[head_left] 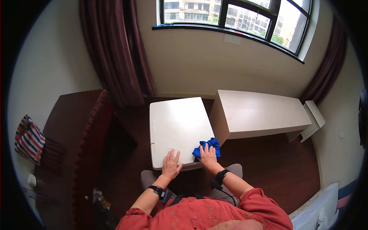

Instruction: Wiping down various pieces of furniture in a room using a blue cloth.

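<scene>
The small white bench (177, 128) serves as the landmark here, standing square in front of the seated person. The right hand (208, 156) lies flat on a blue cloth (207, 147) at the bench's near right corner, its grip spread, palm and fingers pressing the cloth down rather than pinching it; that flat pressure looks suited to sliding the cloth over the surface. The left hand (171, 165) rests open on the bench's near edge, fingers fanned and empty, probably to steady the light bench against the push. The cloth is bright blue, soft and crumpled, bunched into folds that stick out beyond the fingertips and overhang the bench's right edge slightly. To the right of the bench stands a longer white cabinet (260, 113); behind it hangs a dark red curtain (115, 53).
</scene>
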Tool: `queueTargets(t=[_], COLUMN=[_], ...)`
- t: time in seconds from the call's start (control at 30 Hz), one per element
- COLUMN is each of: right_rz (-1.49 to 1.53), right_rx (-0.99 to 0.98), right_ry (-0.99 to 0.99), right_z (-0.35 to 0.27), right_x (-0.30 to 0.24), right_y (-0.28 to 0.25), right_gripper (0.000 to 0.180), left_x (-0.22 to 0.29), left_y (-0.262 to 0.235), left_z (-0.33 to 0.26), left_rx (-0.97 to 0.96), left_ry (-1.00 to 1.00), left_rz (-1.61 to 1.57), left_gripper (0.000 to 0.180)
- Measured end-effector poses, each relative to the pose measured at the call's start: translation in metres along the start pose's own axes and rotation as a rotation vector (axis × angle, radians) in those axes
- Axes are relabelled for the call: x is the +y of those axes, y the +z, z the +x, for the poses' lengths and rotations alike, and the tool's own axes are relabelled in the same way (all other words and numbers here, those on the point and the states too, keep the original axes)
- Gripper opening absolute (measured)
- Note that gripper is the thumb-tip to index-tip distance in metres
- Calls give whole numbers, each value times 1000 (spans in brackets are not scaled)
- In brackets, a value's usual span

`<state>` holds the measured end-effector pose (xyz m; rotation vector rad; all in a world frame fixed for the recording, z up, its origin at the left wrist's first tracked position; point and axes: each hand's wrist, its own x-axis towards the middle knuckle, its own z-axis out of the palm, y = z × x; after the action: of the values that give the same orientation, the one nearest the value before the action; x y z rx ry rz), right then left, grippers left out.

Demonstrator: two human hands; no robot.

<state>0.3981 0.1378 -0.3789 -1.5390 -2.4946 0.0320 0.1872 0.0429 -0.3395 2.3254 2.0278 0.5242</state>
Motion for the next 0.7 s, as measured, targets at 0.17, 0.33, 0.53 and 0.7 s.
queueTargets(t=[0.17, 0.33, 0.53, 0.7], right_rz=[26, 162, 341, 653], right_rx=[133, -9, 321, 433], right_ry=[156, 484, 251, -52], right_z=[27, 38, 34, 54], right_x=[36, 97, 47, -14], right_y=[-5, -31, -97, -78], right_gripper=[74, 45, 63, 76], left_x=[18, 9, 4, -12], left_y=[6, 3, -11, 7], left_z=[10, 2, 3, 11], left_rx=[-158, -227, -211, -140], left_ry=[98, 161, 64, -146], left_rz=[10, 17, -36, -250], left_gripper=[70, 69, 69, 71])
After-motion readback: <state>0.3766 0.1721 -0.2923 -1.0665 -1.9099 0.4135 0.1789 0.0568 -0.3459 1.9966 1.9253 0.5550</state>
